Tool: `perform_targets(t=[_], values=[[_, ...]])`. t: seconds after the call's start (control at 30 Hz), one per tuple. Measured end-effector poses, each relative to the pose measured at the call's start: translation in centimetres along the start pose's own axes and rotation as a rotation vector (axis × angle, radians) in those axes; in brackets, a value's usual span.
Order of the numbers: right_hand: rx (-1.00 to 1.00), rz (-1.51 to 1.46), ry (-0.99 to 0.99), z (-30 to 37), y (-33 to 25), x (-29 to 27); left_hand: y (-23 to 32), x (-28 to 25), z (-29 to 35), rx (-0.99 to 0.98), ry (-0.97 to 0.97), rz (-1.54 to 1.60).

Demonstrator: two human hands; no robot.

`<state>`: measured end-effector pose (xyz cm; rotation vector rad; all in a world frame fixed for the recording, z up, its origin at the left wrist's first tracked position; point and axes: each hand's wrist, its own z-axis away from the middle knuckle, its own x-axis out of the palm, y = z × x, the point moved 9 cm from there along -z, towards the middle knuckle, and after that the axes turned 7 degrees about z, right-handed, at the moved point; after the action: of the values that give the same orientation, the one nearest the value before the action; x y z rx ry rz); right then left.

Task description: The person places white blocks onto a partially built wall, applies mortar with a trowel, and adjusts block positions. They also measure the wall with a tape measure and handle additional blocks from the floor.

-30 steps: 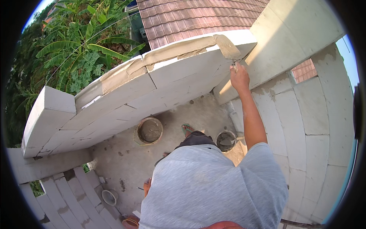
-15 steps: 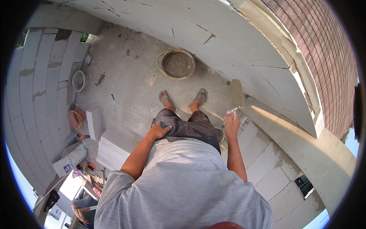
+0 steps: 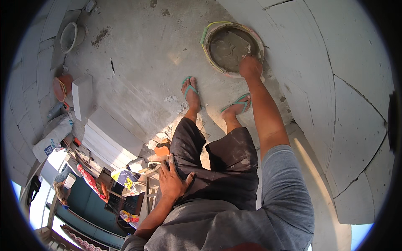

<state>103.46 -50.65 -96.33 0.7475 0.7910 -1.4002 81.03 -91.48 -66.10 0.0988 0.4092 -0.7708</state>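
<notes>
My right hand (image 3: pixel 251 67) reaches down over the near right rim of a round bucket (image 3: pixel 204 48) of wet grey mortar (image 3: pixel 228 49). Its fingers are closed around a trowel (image 3: pixel 248 49); only a crusted bit shows past them, and the blade is hidden in the mortar. My left hand (image 3: pixel 172 183) lies on my left thigh, fingers spread, holding nothing.
The bucket stands beside a pale block wall (image 3: pixel 335 83) on the right. On the left are stacked white blocks (image 3: pixel 111 138), a white pail (image 3: pixel 72 37), an orange bucket (image 3: pixel 63 88) and a sack (image 3: pixel 53 136). Crumbs of mortar (image 3: pixel 171 99) lie near my feet.
My right hand has gone from beside my right hip forward and down to the bucket, taking the trowel into the mortar. I lean lower; my left hand stays on my thigh.
</notes>
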Motion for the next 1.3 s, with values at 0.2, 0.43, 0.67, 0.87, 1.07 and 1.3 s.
perform_targets(t=[0.2, 0.43, 0.67, 0.87, 1.07, 1.3], values=[[-0.092, 0.01, -0.294, 0.2, -4.2, 9.4, -0.7, 0.2, -0.6, 0.013, 0.025, 0.067], [-0.143, -0.377, -0.383, 1.6, 1.0, 9.4, -0.9, 0.4, -0.8, -0.014, -0.012, 0.013], [-0.078, -0.249, -0.119, 4.4, 6.2, 7.0, 0.3, -0.3, -1.0, -0.003, -0.038, -0.012], [0.078, -0.198, -0.154, 5.2, 9.8, 8.0, 1.2, -0.7, -1.4, 0.054, 0.007, -0.067], [0.2, -0.143, -0.273, 8.2, 13.1, 9.9, 2.0, -0.3, -1.2, 0.029, -0.022, -0.064], [0.287, -0.169, -0.267, 14.3, 17.9, 9.3, 2.4, -0.8, -0.6, 0.061, 0.004, -0.131]])
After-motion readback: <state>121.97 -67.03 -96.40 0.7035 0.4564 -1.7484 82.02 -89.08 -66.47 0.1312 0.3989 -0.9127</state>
